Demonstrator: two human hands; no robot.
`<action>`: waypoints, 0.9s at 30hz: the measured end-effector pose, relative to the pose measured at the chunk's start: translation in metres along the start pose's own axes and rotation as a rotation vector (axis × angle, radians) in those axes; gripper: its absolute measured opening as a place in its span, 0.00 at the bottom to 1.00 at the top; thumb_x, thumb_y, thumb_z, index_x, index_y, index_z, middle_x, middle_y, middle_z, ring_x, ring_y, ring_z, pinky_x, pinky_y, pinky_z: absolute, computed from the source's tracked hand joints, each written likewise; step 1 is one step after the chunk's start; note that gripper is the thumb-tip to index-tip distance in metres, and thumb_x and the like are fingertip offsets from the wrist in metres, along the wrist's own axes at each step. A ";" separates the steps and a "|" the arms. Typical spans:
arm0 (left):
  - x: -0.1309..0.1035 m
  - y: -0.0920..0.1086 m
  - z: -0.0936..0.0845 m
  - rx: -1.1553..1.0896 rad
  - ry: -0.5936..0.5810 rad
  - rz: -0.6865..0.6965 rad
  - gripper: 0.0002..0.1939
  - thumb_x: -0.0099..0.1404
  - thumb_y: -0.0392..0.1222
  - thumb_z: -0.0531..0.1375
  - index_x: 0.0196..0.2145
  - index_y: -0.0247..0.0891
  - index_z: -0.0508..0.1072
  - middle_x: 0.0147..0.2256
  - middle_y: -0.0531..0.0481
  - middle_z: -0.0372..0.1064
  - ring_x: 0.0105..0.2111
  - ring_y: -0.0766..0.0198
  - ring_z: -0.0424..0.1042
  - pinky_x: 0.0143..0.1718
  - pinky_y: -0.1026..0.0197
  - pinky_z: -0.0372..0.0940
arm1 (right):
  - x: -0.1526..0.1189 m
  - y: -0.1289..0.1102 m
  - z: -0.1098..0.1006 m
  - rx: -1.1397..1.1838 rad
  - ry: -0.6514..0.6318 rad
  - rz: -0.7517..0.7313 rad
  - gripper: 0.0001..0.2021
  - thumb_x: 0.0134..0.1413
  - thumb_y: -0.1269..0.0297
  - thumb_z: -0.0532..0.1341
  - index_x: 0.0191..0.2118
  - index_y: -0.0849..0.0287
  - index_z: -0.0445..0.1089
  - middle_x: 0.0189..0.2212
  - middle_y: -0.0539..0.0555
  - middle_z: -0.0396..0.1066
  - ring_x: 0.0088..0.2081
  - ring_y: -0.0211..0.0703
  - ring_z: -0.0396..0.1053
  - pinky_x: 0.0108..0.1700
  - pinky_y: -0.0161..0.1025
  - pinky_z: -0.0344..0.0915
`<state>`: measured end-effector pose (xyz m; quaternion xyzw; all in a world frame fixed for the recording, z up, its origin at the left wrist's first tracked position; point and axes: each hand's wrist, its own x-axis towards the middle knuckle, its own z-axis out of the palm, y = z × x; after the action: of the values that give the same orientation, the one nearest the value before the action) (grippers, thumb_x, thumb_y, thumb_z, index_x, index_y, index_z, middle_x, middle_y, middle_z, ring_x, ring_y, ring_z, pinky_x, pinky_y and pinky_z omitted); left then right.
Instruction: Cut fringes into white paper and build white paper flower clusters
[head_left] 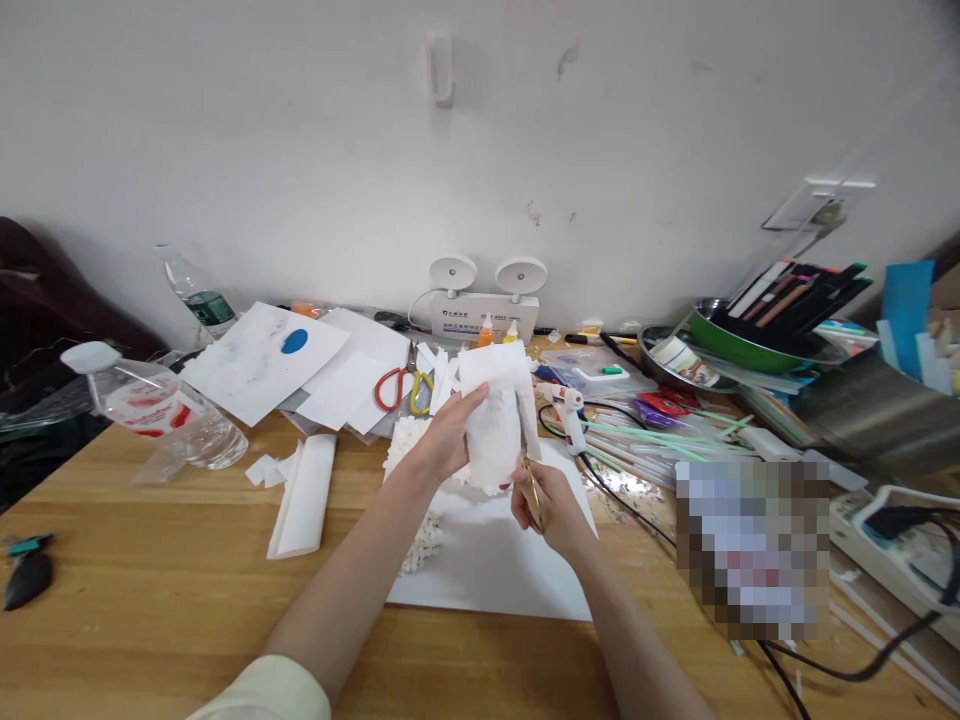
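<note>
Clock centred on the paper in your hand, 12 at the wall. Wooden table (150, 570) beneath everything: smooth, honey-brown, grained. On it, towards 6, a flat white sheet (510, 575), straight-edged; at 7, a white knobbly mass (421, 545), crumbly in texture, partly hidden by your forearm. Clear plastic bottle (161, 415) at 9, tilted, white-capped.

Held paper (493, 425): matt white, roughly oblong, raised over the sheet. Long axis runs 12 to 6; a narrow strip hangs along its 3 o'clock side. Folded paper (304, 500) at 8, long and flattened. Your left hand (448, 440) pinches the paper's 9 o'clock edge, thumb on the near face, fingers mostly hidden behind. Your right hand (553, 508) curls closed round gold-handled scissors (533, 492); their blades point near 12, against the strip.
</note>
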<state>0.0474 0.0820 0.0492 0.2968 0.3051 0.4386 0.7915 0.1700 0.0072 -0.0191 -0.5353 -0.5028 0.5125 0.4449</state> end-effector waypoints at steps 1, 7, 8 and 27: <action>0.000 0.000 0.000 0.002 0.009 -0.002 0.07 0.58 0.39 0.58 0.31 0.32 0.72 0.27 0.46 0.74 0.27 0.62 0.73 0.31 0.62 0.65 | 0.000 0.000 0.000 0.010 -0.010 0.004 0.26 0.45 0.38 0.52 0.18 0.58 0.59 0.06 0.45 0.55 0.09 0.31 0.46 0.13 0.33 0.47; -0.001 -0.003 -0.001 0.007 -0.003 -0.021 0.07 0.56 0.40 0.60 0.31 0.34 0.71 0.27 0.48 0.73 0.25 0.63 0.72 0.28 0.63 0.65 | -0.003 0.007 0.000 0.032 -0.032 -0.015 0.28 0.50 0.38 0.47 0.15 0.58 0.55 0.07 0.47 0.55 0.09 0.28 0.46 0.12 0.31 0.43; -0.001 -0.003 -0.001 0.003 -0.016 -0.024 0.06 0.55 0.39 0.60 0.31 0.34 0.71 0.27 0.49 0.73 0.25 0.64 0.72 0.29 0.63 0.65 | -0.002 0.009 0.000 0.021 -0.019 -0.032 0.28 0.50 0.38 0.46 0.15 0.58 0.55 0.08 0.47 0.54 0.09 0.29 0.46 0.13 0.31 0.43; -0.002 -0.009 0.001 0.129 -0.178 -0.096 0.12 0.50 0.42 0.64 0.30 0.31 0.74 0.24 0.47 0.72 0.23 0.66 0.69 0.27 0.65 0.63 | -0.001 0.014 -0.009 -0.110 0.058 -0.119 0.31 0.49 0.35 0.43 0.15 0.59 0.57 0.11 0.50 0.56 0.14 0.33 0.52 0.17 0.33 0.47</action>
<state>0.0516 0.0765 0.0436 0.3698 0.2749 0.3516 0.8149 0.1799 0.0056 -0.0323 -0.5427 -0.5480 0.4409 0.4590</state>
